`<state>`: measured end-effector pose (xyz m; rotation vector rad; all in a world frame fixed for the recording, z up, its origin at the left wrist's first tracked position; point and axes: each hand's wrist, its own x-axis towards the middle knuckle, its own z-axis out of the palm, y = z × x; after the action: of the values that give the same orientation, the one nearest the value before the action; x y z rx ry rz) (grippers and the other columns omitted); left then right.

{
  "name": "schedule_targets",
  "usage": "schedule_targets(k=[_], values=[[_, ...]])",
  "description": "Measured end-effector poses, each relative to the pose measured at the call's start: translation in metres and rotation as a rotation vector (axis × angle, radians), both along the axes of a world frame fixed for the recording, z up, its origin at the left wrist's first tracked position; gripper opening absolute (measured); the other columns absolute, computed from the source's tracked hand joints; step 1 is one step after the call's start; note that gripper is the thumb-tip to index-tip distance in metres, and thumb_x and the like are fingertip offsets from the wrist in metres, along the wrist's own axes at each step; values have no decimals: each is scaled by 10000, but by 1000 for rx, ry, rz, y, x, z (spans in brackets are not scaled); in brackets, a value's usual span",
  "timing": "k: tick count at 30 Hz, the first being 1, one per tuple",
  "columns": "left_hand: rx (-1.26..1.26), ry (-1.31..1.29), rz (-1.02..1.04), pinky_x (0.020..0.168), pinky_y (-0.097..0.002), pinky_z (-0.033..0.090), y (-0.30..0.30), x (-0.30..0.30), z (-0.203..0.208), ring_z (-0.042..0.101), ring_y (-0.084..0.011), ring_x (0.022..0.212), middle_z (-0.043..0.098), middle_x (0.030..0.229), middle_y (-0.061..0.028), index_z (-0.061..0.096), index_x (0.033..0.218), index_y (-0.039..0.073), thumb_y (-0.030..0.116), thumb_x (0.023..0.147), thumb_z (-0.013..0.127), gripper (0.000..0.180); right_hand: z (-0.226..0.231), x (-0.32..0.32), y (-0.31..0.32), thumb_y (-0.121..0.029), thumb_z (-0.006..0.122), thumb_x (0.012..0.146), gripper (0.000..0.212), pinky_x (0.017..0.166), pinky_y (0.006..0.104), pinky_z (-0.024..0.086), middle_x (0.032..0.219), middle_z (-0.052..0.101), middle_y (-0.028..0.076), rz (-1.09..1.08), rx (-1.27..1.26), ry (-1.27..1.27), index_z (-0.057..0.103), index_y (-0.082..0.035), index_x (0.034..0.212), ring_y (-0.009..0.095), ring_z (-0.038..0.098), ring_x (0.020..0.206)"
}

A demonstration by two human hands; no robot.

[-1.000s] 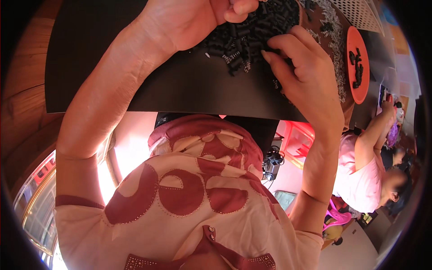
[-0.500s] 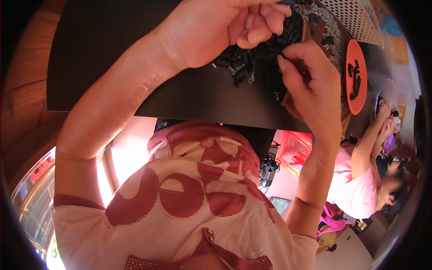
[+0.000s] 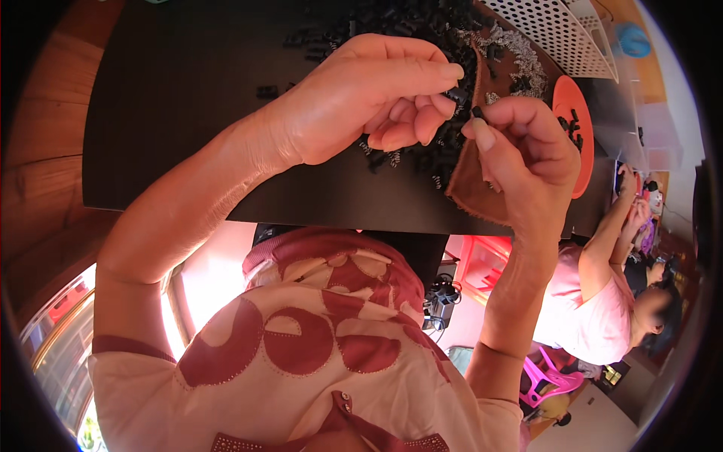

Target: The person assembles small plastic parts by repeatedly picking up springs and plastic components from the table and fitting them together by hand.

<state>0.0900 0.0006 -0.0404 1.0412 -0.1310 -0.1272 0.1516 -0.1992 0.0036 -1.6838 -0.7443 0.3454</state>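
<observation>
My left hand (image 3: pixel 376 98) is closed over the dark table, pinching a small black cylindrical piece (image 3: pixel 456 94) between thumb and forefinger. Just to its right, my right hand (image 3: pixel 535 143) grips another small black piece (image 3: pixel 477 112) at its fingertips. The two pieces face each other, a short gap apart. Below and behind the hands lies a pile of small black parts (image 3: pixel 429 162) mixed with thin metal springs. A brown cloth (image 3: pixel 478 184) lies under my right hand, with a heap of silvery springs (image 3: pixel 527 64) farther back on it.
An orange plate (image 3: pixel 584 177) with several black pieces stands at the right. Behind it is a white perforated basket (image 3: pixel 557 34). One loose black part (image 3: pixel 266 92) lies left of my left wrist. A co-worker in a pink shirt (image 3: pixel 587 316) sits at the far right.
My right hand has come up from the pile and now shows a black piece at its fingertips. My left hand has come lower in the picture, and the view has shifted slightly.
</observation>
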Motion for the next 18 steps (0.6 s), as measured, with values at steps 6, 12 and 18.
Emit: schedule_targets(k=[6,12,18], values=[[45,1,7,422,-217,304,-2,-2,2,417,-73,450,602,676,-69,614,981,35,278,985,542,254,8,-5,2,82,664,855,132,611,144,401,821,589,-39,3,78,34,630,10,959,-2,512,705],[39,23,20,420,-207,324,-4,-3,2,418,-64,445,601,674,-57,618,957,48,285,999,540,252,6,-12,1,90,669,852,147,597,151,406,843,598,-12,-27,93,-79,627,24,977,6,516,682],[44,3,20,416,-200,332,-6,-6,1,427,-56,452,595,669,-46,618,942,53,310,1015,530,281,-8,-14,2,131,642,849,148,544,157,412,899,620,81,55,236,-215,608,55,971,33,530,632]])
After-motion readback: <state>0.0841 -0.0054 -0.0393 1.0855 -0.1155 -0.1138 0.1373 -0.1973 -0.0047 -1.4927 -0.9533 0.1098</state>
